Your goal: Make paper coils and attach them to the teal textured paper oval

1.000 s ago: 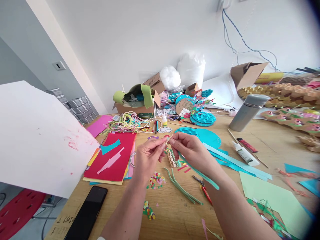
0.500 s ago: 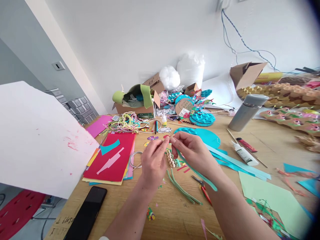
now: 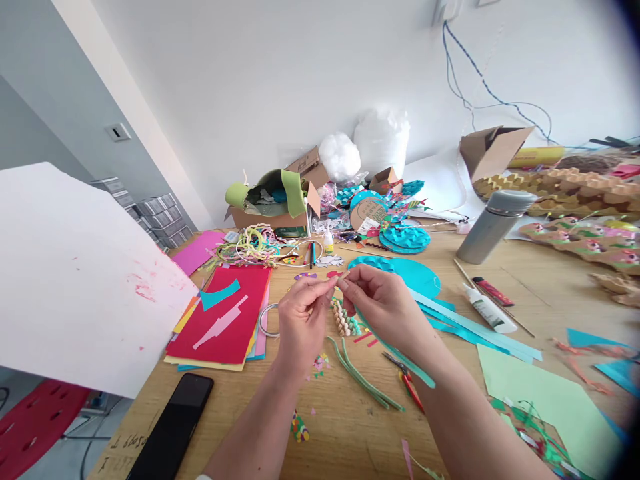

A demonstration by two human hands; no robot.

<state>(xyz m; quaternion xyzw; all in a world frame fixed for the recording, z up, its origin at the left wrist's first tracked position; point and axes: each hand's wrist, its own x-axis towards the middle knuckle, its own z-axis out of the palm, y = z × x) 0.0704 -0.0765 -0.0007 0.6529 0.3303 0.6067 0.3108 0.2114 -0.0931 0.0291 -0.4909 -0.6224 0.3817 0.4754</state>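
So we've got both hands up over the middle of the table (image 3: 350,443), fingertips nearly meeting. Our left hand (image 3: 303,323) has thumb and index finger pinched on a tiny pale bit (image 3: 343,275); the other fingers are curled in. Our right hand (image 3: 383,297) is pinching too, thumb against index, right up next to the left one. It's also got a teal cord (image 3: 410,367), which comes out from under the palm and trails back along the wrist, free end by the forearm. Can't tell if the pale bit is part of that cord, it's too small and the fingers cover most of it.

Just below the hands we've got a knobbly cream-and-mint piece (image 3: 344,318), and nearer us a bunch of green cords (image 3: 364,379) lying loose between our forearms. Scissors (image 3: 409,387) with red handles lie by the right forearm, partly tucked behind it. Confetti (image 3: 320,365) is scattered by the left wrist.

Off to our left: a phone (image 3: 170,430) and a stack of paper with red (image 3: 227,333) on top. To our right: a glue bottle (image 3: 490,310) on its side, and a grey flask (image 3: 493,230) standing behind it.
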